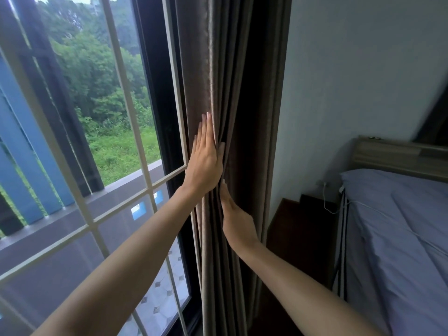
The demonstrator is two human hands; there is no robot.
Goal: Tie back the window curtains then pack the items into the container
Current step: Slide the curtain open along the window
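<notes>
A dark brown curtain [232, 76] hangs bunched in folds at the right side of the window [97, 141]. My left hand [206, 156] lies flat on the curtain's left edge, fingers straight and pointing up. Just below it, my right hand [236, 219] presses flat against the folds from the right, its fingertips tucked into a fold. Neither hand holds the cloth in a closed grip. No tie-back and no container are in view.
The window has a white grille [143, 166] and a black frame [164, 117], with a balcony rail and trees outside. A dark wooden bedside table [300, 229] stands right of the curtain. A bed with a grey sheet [400, 238] fills the right side, with a white cable at its head.
</notes>
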